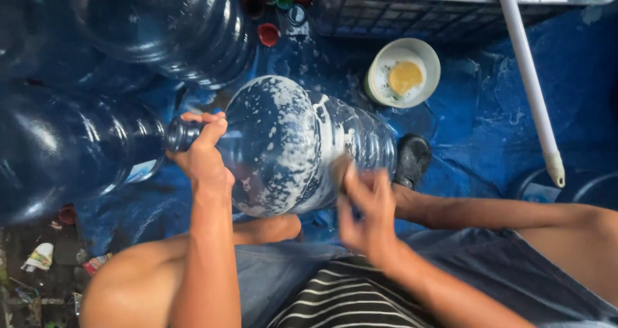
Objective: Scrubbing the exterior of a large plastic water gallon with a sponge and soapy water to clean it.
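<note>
both hands work one soapy bottle [290, 148]: left hand [203, 151] grips neck, right hand [364, 209] rubs side.

The jug [302, 144] is clear blue plastic, glossy, with white foam on its wet surface. The other jugs [167, 25] at upper left are the same shiny plastic. The tarp [489, 122] is blue, wet and wrinkled. The bowl [404, 72] looks matt plastic; the pole [528, 77] smooth white.
</note>
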